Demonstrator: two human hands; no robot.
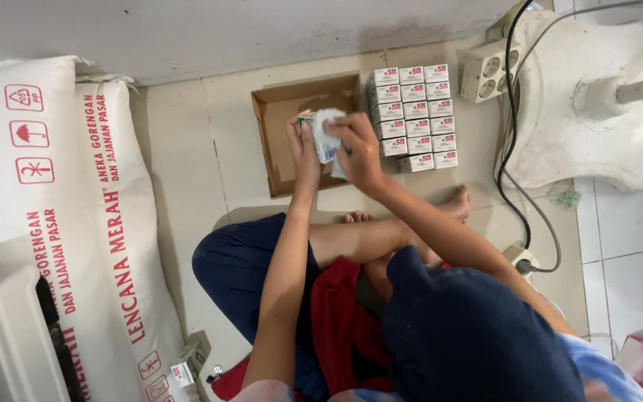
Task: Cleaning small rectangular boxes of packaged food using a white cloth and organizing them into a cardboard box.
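I sit cross-legged on a tiled floor. Both my hands are raised over a shallow brown cardboard tray [277, 112]. My left hand [303, 141] and my right hand [353, 141] together grip a small white packet [325, 132] with blue and green print, held between the fingers. Just right of the tray stands a neat block of several small white boxes [414, 117] with red and blue marks, arranged in rows. The tray's bare bottom shows left of my hands.
Two large white sacks [61, 208] with red print lie at the left. A white fan base [582, 104] with a black cable [511, 149] and a power strip [485, 68] sit at the right. A small box [184, 370] lies near my knee.
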